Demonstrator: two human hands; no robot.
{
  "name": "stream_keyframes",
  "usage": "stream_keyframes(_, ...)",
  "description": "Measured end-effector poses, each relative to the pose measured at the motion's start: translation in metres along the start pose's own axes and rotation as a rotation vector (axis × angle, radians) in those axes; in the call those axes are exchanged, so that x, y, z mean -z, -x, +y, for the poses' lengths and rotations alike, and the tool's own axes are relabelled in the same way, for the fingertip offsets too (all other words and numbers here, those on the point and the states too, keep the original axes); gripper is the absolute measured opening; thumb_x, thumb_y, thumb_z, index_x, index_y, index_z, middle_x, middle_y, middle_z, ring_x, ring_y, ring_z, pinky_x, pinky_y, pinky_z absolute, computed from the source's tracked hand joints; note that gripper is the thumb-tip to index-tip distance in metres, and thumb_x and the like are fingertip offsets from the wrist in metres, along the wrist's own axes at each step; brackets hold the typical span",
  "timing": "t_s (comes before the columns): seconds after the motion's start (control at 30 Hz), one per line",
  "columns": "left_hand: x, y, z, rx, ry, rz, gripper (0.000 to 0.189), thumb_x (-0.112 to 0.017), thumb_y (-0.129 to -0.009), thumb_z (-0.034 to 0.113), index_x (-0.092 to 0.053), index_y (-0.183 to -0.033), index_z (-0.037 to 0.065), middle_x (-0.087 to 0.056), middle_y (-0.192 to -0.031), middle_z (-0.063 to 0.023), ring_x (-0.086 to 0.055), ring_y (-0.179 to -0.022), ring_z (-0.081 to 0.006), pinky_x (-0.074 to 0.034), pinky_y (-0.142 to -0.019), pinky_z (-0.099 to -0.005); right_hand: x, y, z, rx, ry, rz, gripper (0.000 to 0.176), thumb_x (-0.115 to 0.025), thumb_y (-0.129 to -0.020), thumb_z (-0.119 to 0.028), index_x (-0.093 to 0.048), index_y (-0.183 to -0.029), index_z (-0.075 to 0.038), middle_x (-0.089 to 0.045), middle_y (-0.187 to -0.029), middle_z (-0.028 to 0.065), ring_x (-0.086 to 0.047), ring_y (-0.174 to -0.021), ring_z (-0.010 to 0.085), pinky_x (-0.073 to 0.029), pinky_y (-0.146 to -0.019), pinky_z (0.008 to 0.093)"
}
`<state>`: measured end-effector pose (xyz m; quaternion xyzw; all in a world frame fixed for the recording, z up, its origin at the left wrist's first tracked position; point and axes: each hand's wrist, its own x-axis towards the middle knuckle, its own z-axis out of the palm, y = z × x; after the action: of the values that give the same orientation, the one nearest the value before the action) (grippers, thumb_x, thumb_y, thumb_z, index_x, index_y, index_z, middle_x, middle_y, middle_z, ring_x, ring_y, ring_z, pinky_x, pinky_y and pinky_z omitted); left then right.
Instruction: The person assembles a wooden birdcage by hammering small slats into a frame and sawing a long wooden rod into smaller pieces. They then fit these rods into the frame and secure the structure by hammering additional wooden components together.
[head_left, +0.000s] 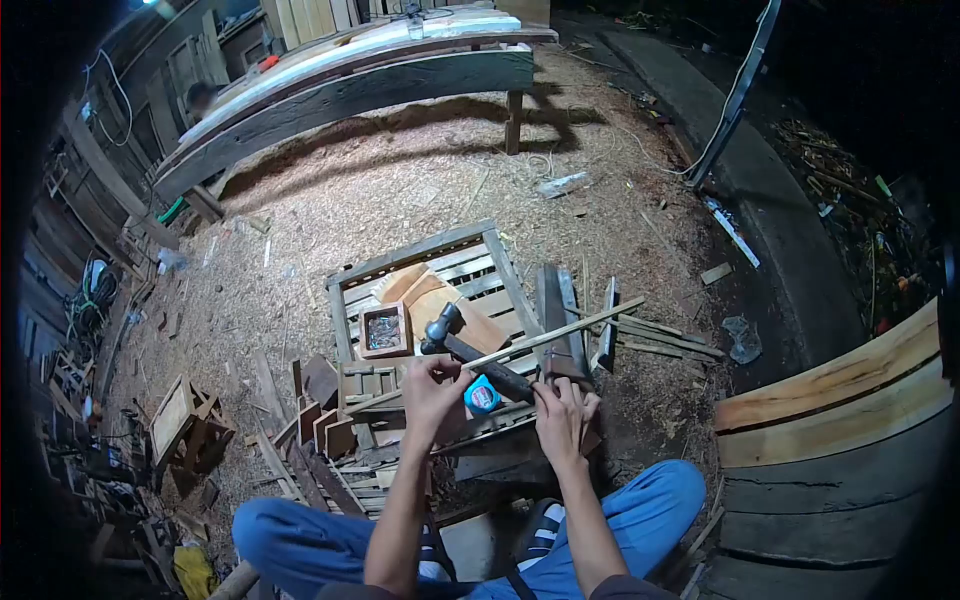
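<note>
My left hand [432,395] has its fingers curled around a long thin wooden strip [570,328], which slants up to the right over the slatted wooden frame [508,262]. My right hand [565,412] is closed just below the strip, close to the end of the hammer's handle; what its fingers hold is too small to make out. Between the hands sits a blue tape measure [482,396]. The hammer [440,326] lies on the slats, head toward the far side. A small wooden box [384,329] of metal bits and a flat board [462,312] are beside it.
Wood offcuts [318,430] lie left of the frame, and loose strips [668,338] to its right. Wide planks [830,400] fill the right side. A long workbench [350,95] stands beyond the sawdust-covered floor [400,190]. A small wooden stool-like piece [180,425] is at left.
</note>
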<state>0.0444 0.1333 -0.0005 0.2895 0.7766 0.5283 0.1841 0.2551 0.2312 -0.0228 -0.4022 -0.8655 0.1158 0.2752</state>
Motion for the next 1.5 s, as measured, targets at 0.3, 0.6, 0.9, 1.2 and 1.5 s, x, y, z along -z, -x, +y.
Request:
stream_keyframes(0.3, 0.036, -0.013, 0.006, -0.326, -0.362, -0.224, 0.034, -0.088, -0.078, 0.028, -0.077, -0.089, -0.002, -0.068, -0.085, -0.0101, -0.067, -0.074, -0.0168, -0.054, -0.068, -0.0317, 0.008, -0.001, 0.008, 0.025, 0.083, -0.092, 0.043, -0.085, -0.081, -0.023, -0.076, -0.122, -0.015, -0.061, -0.103, 0.0127, -0.061, -0.101, 0.0303, -0.037, -0.088, 0.0465)
stream_keyframes(0.6, 0.025, -0.004, -0.015, -0.167, 0.027, -0.104, 0.023, -0.085, -0.073, 0.021, -0.077, -0.082, 0.002, -0.071, -0.078, -0.0102, -0.066, -0.081, -0.0239, -0.053, -0.072, -0.0373, 0.005, -0.008, -0.001, 0.051, 0.174, -0.029, 0.034, -0.08, -0.085, -0.034, -0.08, -0.11, -0.011, -0.065, -0.1, 0.0177, -0.063, -0.095, 0.0324, -0.038, -0.086, 0.0461)
stream_keyframes(0.9, 0.055, -0.006, -0.011, -0.12, -0.154, -0.044, 0.025, -0.086, -0.072, 0.026, -0.08, -0.086, 0.005, -0.07, -0.082, -0.0109, -0.069, -0.085, -0.0266, -0.055, -0.077, -0.0404, -0.032, -0.049, -0.048, -0.011, 0.238, -0.129, 0.024, -0.08, -0.086, -0.03, -0.08, -0.086, -0.006, -0.07, -0.092, 0.0175, -0.065, -0.094, 0.0318, -0.039, -0.092, 0.0494)
stream_keyframes(1.2, 0.059, -0.009, -0.002, -0.101, -0.102, -0.044, 0.026, -0.085, -0.073, 0.027, -0.08, -0.085, 0.004, -0.073, -0.088, -0.0141, -0.07, -0.081, -0.0269, -0.056, -0.077, -0.0387, -0.021, -0.039, -0.053, -0.231, 0.042, -0.076, 0.033, -0.057, -0.096, -0.006, -0.066, -0.129, -0.006, -0.067, -0.121, 0.0206, -0.063, -0.107, 0.0405, -0.046, -0.091, 0.0526)
stream_keyframes(1.5, 0.012, -0.019, -0.007, 0.054, 0.105, -0.146, 0.031, -0.082, -0.079, 0.032, -0.082, -0.091, 0.003, -0.078, -0.085, -0.0149, -0.075, -0.083, -0.0259, -0.057, -0.078, -0.0379, 0.046, 0.009, -0.088, -0.261, -0.126, 0.314, 0.035, -0.059, -0.103, -0.008, -0.059, -0.137, -0.005, -0.065, -0.117, 0.0203, -0.063, -0.108, 0.0412, -0.049, -0.09, 0.0472)
